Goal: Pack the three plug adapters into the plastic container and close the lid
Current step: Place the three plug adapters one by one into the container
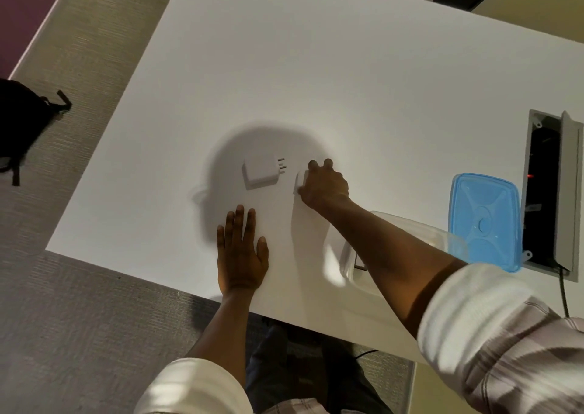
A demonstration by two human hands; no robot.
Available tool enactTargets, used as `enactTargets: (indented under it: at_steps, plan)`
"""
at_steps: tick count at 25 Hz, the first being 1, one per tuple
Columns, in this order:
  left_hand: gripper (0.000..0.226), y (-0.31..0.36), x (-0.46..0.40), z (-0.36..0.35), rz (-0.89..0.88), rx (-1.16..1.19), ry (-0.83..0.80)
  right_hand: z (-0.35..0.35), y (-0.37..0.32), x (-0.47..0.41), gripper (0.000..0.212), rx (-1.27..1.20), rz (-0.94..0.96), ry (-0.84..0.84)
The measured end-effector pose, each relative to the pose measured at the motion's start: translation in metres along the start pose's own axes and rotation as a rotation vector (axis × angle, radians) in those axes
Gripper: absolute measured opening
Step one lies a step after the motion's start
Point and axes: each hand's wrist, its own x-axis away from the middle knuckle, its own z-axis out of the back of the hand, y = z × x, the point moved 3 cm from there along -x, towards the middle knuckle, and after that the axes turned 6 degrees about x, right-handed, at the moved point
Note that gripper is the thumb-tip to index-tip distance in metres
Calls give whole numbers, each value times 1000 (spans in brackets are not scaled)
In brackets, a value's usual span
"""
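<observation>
A white table (316, 82) fills most of the frame, with grey carpet along the left and lower edges. At centre right, the clear plastic container (350, 263) sits open near the table's lower edge, largely hidden beneath the right forearm; something dark shows through its wall, but whether an adapter already lies inside cannot be told. Its blue lid (485, 221) lies flat at right, touching the container's far side and just beside a recessed socket box (551, 189). The left hand (241, 252) rests flat at lower centre, fingers spread and holding nothing. The right hand (325, 184), at centre, has its fingers curled around a small white adapter (299, 183) on the table surface; the grip appears closed on it, though the lift has not begun. A larger white adapter (260, 173), prongs pointing right, lies just to the left, apart from both hands. The step in hand is the pick-up of an adapter. The next move calls for lifting it and carrying it toward lower right, into the open container, leaving the larger adapter and the lid for later.
</observation>
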Motion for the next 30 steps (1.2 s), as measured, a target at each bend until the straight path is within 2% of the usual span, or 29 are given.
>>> enactTargets:
  at_steps: [4, 6, 11, 13, 15, 18, 23, 30]
  plan:
    - [65, -1, 0, 0, 4, -4, -1, -10, 1, 6, 56, 13, 35, 1]
    - [65, -1, 0, 0, 4, -1, 2, -13, -1, 10, 50, 86, 115, 11]
    - [64, -1, 0, -1, 2, 7, 5, -16, 0, 26, 54, 153, 316, 68]
    - [64, -1, 0, -1, 3, 8, 8, -17, 0, 33, 50, 116, 290, 132]
    - [64, -1, 0, 0, 1, 13, 13, -20, -1, 40, 46, 38, 156, 176]
    - [64, -1, -1, 0, 3, 2, 13, -30, -9, 46, 54, -104, 4, 153]
    - [64, -1, -1, -1, 3, 5, 13, -40, -18, 43, 49, -121, 66, 157]
    - [64, -1, 0, -1, 3, 13, 24, -50, -7, 52, 54, -106, 147, 165]
